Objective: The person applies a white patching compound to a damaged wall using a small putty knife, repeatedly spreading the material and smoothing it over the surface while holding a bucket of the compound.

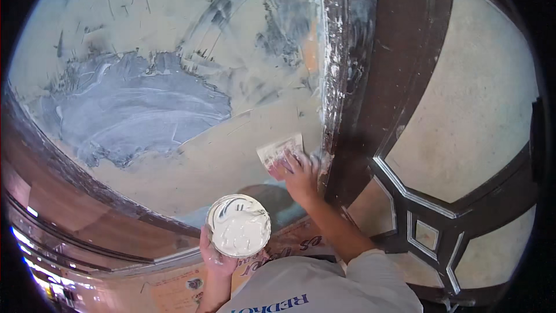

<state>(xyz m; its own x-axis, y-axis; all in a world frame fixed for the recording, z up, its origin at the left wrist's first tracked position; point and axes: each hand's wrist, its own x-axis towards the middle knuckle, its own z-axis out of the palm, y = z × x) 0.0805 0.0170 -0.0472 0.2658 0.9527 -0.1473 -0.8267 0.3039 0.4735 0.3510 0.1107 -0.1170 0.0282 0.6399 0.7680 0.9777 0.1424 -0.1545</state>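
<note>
My left hand (215, 257) grips a round tub of white putty (240, 226) from below and the side; its top faces me and the creamy paste is smeared up the inner wall. In my right hand (302, 177) is a flat putty spreader (282, 152), its pale blade coated with dried and fresh filler and a reddish part under my fingers. The blade lies against the coated wall panel (231, 156), close to its right edge. A grey-blue bare patch (145, 107) with a ragged outline shows on the panel to the left.
A dark vertical frame (362, 81), spattered with white along its edge, borders the panel on the right. Beyond it are pale inset panels (463, 93) with silvery trim (414, 194). Printed brown sheeting (174, 290) covers the area below. A curved brown ledge (116, 220) runs along the left.
</note>
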